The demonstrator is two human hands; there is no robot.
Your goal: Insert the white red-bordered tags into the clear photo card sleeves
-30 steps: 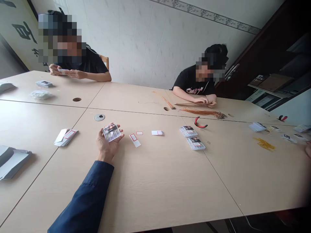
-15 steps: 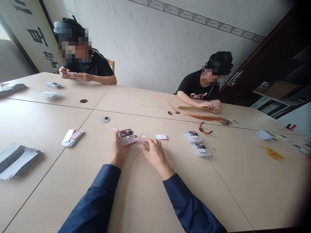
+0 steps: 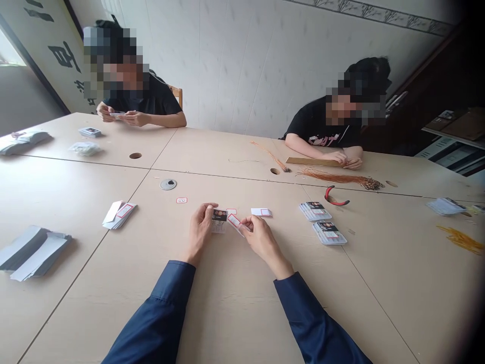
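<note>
My left hand (image 3: 200,230) is closed round the left side of a small clear plastic box (image 3: 220,222) with a black printed label across its top. Part of the box is hidden behind the thumb and fingers. Just right of it, my right hand (image 3: 262,236) pinches a white label strip (image 3: 235,222) with a red-bordered print, held at a slant close to the box. Behind the strip, a red-bordered sticker (image 3: 232,210) lies partly covered on the table, and a white slip with red print (image 3: 261,213) rests beyond my right fingers.
Two stacks of labelled clear boxes (image 3: 329,233) stand to the right, near red-handled pliers (image 3: 335,197). Leftward lie label strips (image 3: 120,215) and folded grey-white sheets (image 3: 36,253). Two people sit opposite; copper-coloured wires (image 3: 341,178) lie before one.
My left hand has turned the box and brought it closer to the table. My right fingers, apart beside the label strip before, now pinch it. The whole view has swung slightly left.
</note>
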